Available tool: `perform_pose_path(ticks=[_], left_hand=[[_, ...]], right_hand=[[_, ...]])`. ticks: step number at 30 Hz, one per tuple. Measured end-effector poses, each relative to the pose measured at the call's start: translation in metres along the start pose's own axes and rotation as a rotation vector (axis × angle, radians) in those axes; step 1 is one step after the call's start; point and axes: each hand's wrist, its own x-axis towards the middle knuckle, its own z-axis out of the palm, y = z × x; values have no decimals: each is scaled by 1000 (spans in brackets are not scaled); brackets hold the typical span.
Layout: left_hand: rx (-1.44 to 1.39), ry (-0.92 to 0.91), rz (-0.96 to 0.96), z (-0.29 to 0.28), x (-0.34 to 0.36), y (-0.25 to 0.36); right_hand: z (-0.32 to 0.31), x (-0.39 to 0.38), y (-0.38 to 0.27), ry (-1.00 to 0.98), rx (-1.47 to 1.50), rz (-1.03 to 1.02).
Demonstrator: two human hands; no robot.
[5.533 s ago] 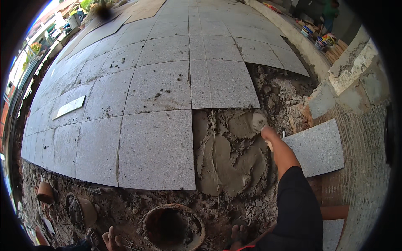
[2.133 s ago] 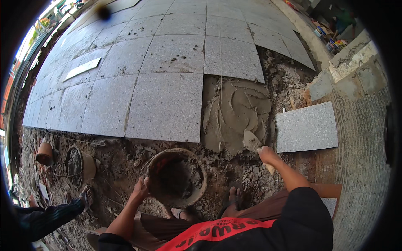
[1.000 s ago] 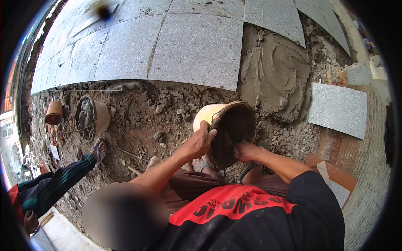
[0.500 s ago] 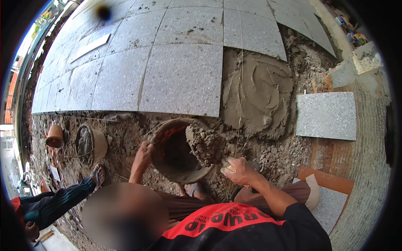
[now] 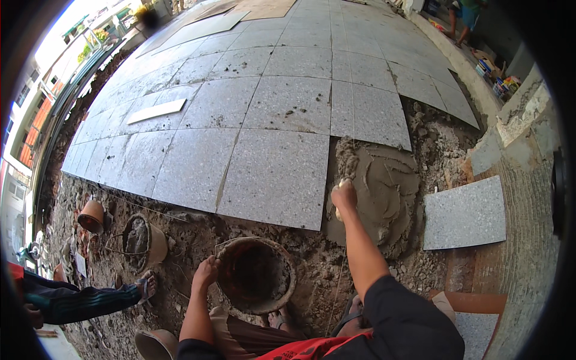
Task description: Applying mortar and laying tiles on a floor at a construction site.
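Observation:
My left hand (image 5: 206, 272) is closed on the rim of a mortar-crusted bucket (image 5: 293, 287), which is tipped so its dark inside shows. Stretched out ahead, my right hand (image 5: 344, 197) grips the pale handle of a trowel. A lump of grey mortar (image 5: 346, 155) covers the trowel's blade and hides most of it. It is over the upper left part of a wet mortar bed (image 5: 390, 195), close to the edges of the laid grey tiles (image 5: 279, 174). The bed's surface is swirled and ridged. A taut string runs across it.
A loose speckled tile (image 5: 465, 213) lies right of the bed. To the left stand a bucket of mortar (image 5: 157, 245) and a small orange-brown bucket (image 5: 91, 217); another bucket (image 5: 155, 345) is near my left arm. Another person's sandalled foot (image 5: 146, 287) rests on the rubble.
My right hand has carried the mortar-loaded trowel from beside the bucket forward onto the mortar bed. My left hand still holds the bucket rim. The view has tilted up.

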Motion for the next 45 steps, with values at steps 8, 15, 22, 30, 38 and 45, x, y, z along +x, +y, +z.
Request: perform_pose_path(ticks=[8,15,22,30,38,45], left_hand=[[-30,-58,-50,-24,-6,-4],[6,-111,-121,-34,-6,-2],[-53,-135,-64,-23,6,7],[-62,-171,-30,-32,3,4],[-87,-162,-9,-30,4,-5],[-25,-96,21,-27,0,-4]], right_hand=[[12,8,40,-174,-15,71],[47,58,30,-250,-301,-400],[58,163,51,-572,-247,-104],[-5,47,23,-794,10,330],[15,-60,116,-575,-556,-868],[-54,-111,59,-541,-254,-83]])
